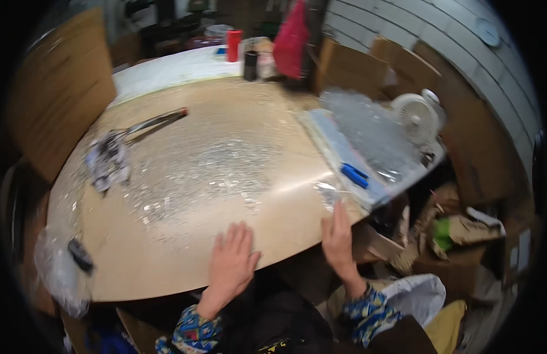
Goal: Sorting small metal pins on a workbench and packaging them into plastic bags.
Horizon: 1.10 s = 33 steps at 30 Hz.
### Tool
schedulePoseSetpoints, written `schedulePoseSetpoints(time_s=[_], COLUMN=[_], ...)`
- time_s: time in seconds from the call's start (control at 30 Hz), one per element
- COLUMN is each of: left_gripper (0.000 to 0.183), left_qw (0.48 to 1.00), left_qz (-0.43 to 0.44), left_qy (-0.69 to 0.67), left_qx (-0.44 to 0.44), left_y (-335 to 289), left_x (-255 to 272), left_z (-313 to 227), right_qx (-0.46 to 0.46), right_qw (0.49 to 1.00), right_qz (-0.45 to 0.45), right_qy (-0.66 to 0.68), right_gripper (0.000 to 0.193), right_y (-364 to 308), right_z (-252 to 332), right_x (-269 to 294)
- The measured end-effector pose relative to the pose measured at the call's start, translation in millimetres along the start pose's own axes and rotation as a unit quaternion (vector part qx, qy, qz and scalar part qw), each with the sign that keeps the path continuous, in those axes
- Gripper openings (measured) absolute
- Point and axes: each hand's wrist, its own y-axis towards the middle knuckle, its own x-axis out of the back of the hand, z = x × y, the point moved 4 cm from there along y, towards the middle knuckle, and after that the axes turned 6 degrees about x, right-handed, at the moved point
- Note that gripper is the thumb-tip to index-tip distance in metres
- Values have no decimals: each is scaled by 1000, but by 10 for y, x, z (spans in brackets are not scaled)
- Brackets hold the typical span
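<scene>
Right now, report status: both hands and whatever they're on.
Left hand flat on the tabletop, fingers spread, empty. Right hand open at the table edge, fingertips at a clear plastic scrap. Stack of clear bags just beyond, blue marker on it.

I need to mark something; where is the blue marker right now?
In the head view the blue marker lies at the table's right edge on a stack of clear plastic bags, just beyond the right hand.

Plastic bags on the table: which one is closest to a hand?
The small clear bag at the table's right edge, just above the right hand's fingertips. The bag at the far left and the one hanging off the near-left corner lie farther away.
</scene>
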Motion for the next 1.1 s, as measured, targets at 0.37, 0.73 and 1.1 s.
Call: schedulePoseSetpoints(time_s=[0.37,0.73,1.1], left_gripper=[9,57,34], left_qw=[870,920,976], left_qz=[-388,-192,-191], left_qy=[-108,181,48], left_qx=[284,288,96], left_y=[-1249,-2135,-2003], left_x=[1102,1523,1419], left_z=[1475,2156,1493], right_qx=[223,301,427], right_qw=[959,934,852], right_qz=[81,92,150], right_qy=[155,168,263], right_gripper=[37,29,40], right_y=[-93,-129,-310], right_z=[1563,1656,2357], right_x=[-665,-561,-598])
